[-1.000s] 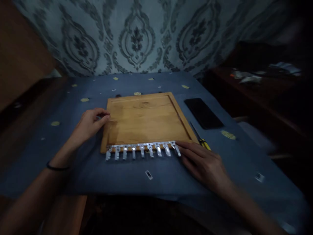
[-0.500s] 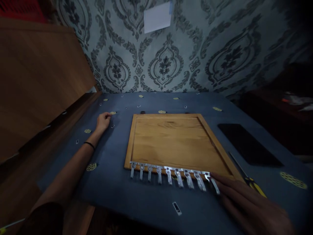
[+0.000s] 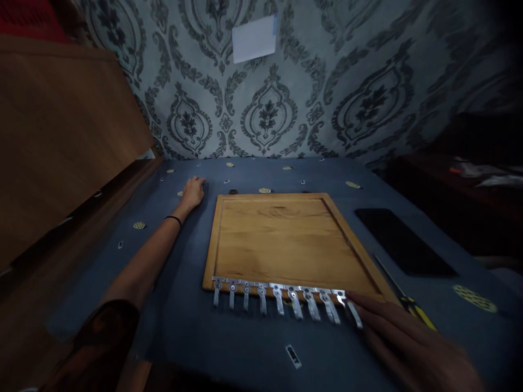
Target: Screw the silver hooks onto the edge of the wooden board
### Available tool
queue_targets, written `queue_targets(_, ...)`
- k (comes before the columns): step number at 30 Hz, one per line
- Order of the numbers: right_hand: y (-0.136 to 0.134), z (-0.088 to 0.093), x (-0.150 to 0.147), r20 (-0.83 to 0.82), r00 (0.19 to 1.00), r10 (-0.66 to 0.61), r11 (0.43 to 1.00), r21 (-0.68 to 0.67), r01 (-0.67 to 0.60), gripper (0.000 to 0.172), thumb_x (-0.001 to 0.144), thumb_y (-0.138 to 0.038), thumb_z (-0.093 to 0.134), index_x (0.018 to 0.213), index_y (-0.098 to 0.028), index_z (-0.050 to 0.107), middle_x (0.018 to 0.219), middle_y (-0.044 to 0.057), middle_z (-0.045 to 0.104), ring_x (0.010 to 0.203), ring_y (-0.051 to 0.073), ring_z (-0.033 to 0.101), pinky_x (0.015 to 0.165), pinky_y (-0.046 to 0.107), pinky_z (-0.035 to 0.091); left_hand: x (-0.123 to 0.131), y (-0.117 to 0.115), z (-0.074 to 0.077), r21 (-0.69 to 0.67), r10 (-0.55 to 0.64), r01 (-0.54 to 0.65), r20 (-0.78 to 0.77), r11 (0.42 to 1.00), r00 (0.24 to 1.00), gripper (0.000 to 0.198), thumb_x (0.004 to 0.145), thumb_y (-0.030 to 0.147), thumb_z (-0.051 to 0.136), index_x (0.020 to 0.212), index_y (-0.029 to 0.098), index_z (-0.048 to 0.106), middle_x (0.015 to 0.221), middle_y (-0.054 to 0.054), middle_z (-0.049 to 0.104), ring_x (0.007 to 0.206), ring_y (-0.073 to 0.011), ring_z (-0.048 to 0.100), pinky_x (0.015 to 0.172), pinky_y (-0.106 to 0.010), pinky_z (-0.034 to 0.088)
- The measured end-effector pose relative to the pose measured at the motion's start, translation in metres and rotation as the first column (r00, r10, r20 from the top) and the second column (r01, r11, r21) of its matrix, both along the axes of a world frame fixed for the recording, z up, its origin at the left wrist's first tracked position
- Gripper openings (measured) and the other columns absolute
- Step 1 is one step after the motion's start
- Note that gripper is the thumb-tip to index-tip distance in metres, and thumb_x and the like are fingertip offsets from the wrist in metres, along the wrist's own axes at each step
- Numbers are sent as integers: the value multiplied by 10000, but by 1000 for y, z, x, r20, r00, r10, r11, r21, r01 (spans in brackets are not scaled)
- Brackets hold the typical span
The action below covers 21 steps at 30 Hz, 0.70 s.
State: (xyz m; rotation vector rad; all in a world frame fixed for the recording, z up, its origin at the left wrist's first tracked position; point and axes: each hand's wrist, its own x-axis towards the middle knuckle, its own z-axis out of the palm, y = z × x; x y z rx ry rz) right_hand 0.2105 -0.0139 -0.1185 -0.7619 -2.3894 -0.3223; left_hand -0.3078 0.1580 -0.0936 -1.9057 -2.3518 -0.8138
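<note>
A framed wooden panel (image 3: pixel 281 239) lies on the blue patterned tabletop. Along its near edge sits a row of several metal clips (image 3: pixel 278 299), their tongues hanging toward me. My right hand (image 3: pixel 412 337) rests at the panel's near right corner, fingers stretched out and the tips against the rightmost clip (image 3: pixel 353 313); its thumb is hidden. Beyond the panel's left side, my left hand (image 3: pixel 193 193) is low over the table with its fingers reaching forward and right. Nothing shows in it. A small dark piece (image 3: pixel 232 191) lies by the panel's far edge, to the right of that hand.
A screwdriver (image 3: pixel 414 310) with a yellow and black handle lies right of the panel. Farther right is a flat black slab (image 3: pixel 404 239). A wooden cabinet (image 3: pixel 69 109) stands at left. The patterned wall (image 3: pixel 269 114) closes off the back and carries a white paper (image 3: pixel 254 39).
My left hand has moved right and slightly farther away, toward the panel's far left corner, with its fingers reaching out more. My right hand stays by the rightmost clip. The view has shifted slightly.
</note>
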Motion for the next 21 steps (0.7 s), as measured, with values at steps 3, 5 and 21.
queue_targets(3,-2,11,-7,-30,999,20,1000,-15,-21,274,1008,-308,487,1143,-242,716,1124,47,796,884,197,793,688,287,664,5,9,-3,-1,-36,36,21,999,999,358,990,372,634,1290,177,614,1315,-111,624,1128,-243,647,954,-463,572)
queue_targets(5,-3,12,-7,-48,998,26,999,-45,-29,281,1007,-301,493,1165,-245,719,1157,48,790,885,191,792,699,280,662,3,10,-3,-3,-37,37,47,999,998,354,990,373,634,1283,174,616,1302,-108,630,1114,-240,652,943,-456,576)
queue_targets(21,-4,5,-2,-62,998,-16,990,-143,7,294,982,-305,509,1180,-282,726,1149,47,790,931,225,790,783,325,668,-8,-8,1,-87,-73,75,29,993,997,359,988,375,637,1279,166,617,1291,-107,634,1111,-242,654,940,-459,577)
